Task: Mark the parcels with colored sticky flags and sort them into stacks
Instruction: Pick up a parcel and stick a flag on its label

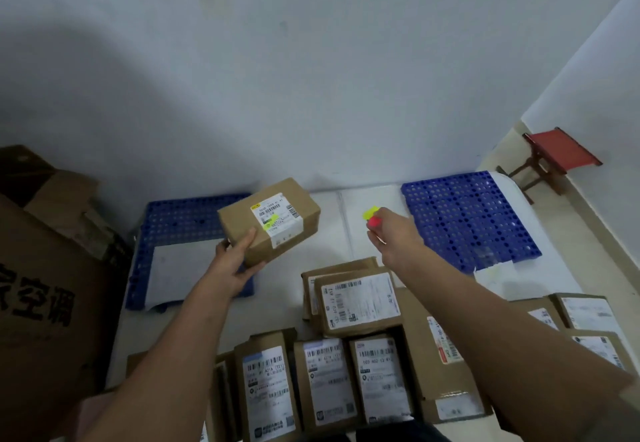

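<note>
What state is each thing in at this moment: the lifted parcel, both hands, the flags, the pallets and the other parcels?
Lifted parcel: off the floor, yellow-green flag on its label.
Left hand: grips that parcel from below.
Right hand: pinches the sticky flags.
Sticky flags: yellow and pink, held above the floor.
Left pallet: carries only a white sheet.
Right pallet: no parcel on it.
Floor parcels: lying flat, labels up, no flags visible.

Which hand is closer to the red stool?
Right. The right hand, pinching the sticky flags, reaches toward the side where the red stool stands. The left hand holds a parcel farther away.
</note>
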